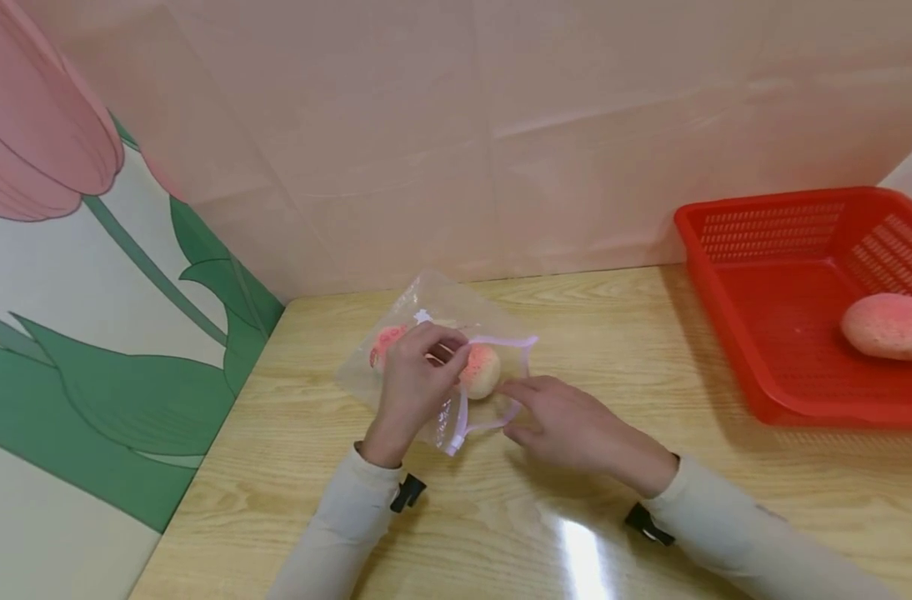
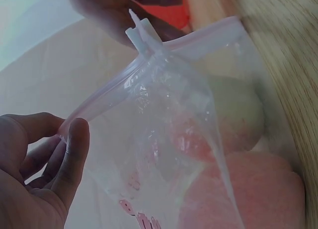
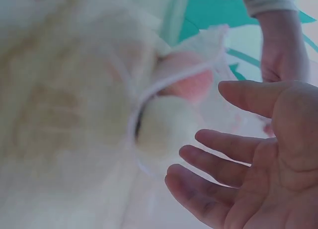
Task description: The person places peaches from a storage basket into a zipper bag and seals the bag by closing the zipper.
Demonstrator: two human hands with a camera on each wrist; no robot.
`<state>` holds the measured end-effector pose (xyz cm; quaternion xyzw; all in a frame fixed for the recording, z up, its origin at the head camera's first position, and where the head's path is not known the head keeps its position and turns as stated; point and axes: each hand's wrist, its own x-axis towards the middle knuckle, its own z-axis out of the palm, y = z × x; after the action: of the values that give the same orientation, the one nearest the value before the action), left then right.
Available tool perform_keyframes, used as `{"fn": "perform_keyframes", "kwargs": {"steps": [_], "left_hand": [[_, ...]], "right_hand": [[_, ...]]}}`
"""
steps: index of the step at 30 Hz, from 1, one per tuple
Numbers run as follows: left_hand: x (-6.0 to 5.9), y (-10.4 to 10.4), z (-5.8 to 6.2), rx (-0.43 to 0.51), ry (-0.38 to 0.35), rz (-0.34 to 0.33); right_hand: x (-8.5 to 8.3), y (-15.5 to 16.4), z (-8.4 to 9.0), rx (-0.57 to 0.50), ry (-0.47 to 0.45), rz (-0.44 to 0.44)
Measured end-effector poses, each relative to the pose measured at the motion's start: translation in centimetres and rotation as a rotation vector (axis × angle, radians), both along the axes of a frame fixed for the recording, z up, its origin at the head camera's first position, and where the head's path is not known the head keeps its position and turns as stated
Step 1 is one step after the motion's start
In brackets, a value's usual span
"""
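A clear zip bag [image 1: 443, 302] with a pinkish-lilac zip edge lies on the table, its mouth spread towards the right. My left hand [image 1: 414, 379] pinches the zip edge between thumb and fingers, plainest in the left wrist view. Inside the bag are two pink-and-cream peaches; one peach [image 1: 483, 372] sits at the mouth, and the other peach [image 2: 248, 196] lies deeper. My right hand [image 1: 564, 421] is just right of the mouth, holding nothing, with its fingers [image 3: 226, 147] spread towards the nearer peach. A white slider [image 2: 140, 36] sits on the zip.
To the right stands a red plastic basket [image 1: 726, 333] with another pink-and-cream peach [image 1: 891, 325] in it. A pale pink covering [image 1: 426, 150] hangs behind the wood-grain table [image 1: 276, 475]. At the left is a wall with a painted tulip [image 1: 51, 125].
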<state>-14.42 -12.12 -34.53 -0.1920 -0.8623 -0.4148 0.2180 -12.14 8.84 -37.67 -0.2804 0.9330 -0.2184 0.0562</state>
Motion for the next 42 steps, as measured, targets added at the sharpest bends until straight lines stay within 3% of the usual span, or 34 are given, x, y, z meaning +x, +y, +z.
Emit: {"fn": "perform_keyframes", "kwargs": {"steps": [20,29,34,42], "left_hand": [[-0.6,0.3,0.0,-0.016,0.039,-0.022],[-0.3,0.3,0.2,-0.010,0.019,-0.018],[-0.2,0.1,0.2,-0.001,0.014,-0.022],[-0.2,0.0,0.0,-0.017,0.007,-0.020]], "right_hand": [[0.6,11.6,3.5,-0.103,0.280,-0.185],[-1.0,17.2,4.8,-0.035,0.277,-0.377],[-2.5,20.5,5.2,0.074,0.189,-0.485],[-3.5,27.0,3.7,0.116,0.161,-0.706]]}}
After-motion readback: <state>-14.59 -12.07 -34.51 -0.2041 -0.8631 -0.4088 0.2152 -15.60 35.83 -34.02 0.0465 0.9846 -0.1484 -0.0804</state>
